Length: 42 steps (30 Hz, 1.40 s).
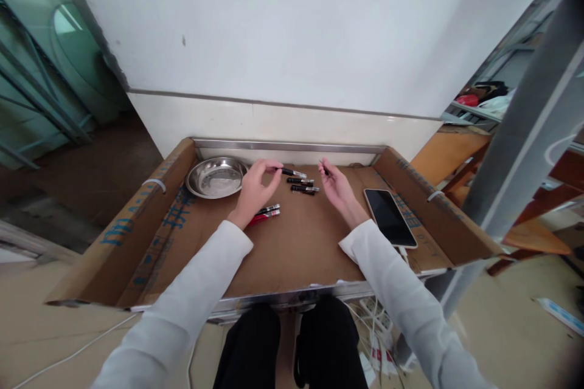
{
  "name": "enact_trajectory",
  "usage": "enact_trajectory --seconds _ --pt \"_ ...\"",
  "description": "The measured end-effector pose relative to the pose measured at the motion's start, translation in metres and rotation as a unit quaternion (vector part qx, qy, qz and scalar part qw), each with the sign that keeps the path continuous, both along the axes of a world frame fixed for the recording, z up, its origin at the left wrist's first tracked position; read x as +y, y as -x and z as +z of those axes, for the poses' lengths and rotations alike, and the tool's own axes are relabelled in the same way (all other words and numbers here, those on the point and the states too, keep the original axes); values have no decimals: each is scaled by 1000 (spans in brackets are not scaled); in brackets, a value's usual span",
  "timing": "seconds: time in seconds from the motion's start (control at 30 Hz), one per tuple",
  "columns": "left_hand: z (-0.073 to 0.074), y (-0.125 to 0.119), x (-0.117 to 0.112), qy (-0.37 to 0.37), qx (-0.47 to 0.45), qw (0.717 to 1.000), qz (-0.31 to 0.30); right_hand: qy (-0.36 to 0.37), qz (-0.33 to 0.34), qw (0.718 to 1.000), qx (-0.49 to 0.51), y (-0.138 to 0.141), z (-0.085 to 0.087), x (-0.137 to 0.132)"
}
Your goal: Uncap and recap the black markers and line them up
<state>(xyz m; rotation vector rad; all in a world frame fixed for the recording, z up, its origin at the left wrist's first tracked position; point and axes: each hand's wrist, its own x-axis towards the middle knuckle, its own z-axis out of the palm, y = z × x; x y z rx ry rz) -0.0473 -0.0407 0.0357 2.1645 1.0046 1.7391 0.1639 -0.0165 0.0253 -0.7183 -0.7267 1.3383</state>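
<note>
My left hand [255, 188] pinches a black pen [292, 172] by its end, holding it just above the cardboard-covered table [301, 243]. My right hand [335, 185] is raised beside it, fingers curled, with a small black pen cap [325, 166] between the fingertips. Two more black pens [302, 185] lie on the cardboard between the hands. Below my left hand lie a black pen and a red pen [267, 214].
A shallow steel bowl [215, 177] sits at the back left of the table. A dark phone [390, 217] on a white cable lies at the right. Raised cardboard flaps line both sides, a white wall stands behind, and wooden furniture is off to the right.
</note>
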Motion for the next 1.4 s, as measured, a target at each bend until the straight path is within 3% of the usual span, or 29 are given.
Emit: enact_trajectory --seconds 0.1,0.2,0.33,0.53,0.67,0.83,0.97,1.13,1.3,1.4 --pt "-6 -2 0 45 96 990 -95 -33 -62 997 -25 -4 0 1" --pt "-13 -3 3 89 238 952 -170 -78 -84 989 -99 -1 1 -3" --pt "-20 -2 6 83 326 926 -169 -137 -60 957 -247 5 4 -14" --pt "-23 -3 10 46 376 924 -61 -216 -14 869 -445 0 -3 -37" --pt "-29 -6 14 36 379 925 -20 -271 60 787 -551 -3 -17 -44" --pt "-24 -1 13 47 359 932 -22 -315 98 698 -636 5 -22 -45" --pt "-11 21 13 146 328 930 -81 -326 66 656 -678 4 -16 -47" --pt "-5 40 13 296 317 892 -124 -320 28 628 -709 -1 -14 -47" --pt "-5 41 12 346 301 874 -162 -302 41 660 -687 0 -17 -43" --pt "-5 42 12 357 295 869 -172 -308 33 649 -695 0 -18 -41"
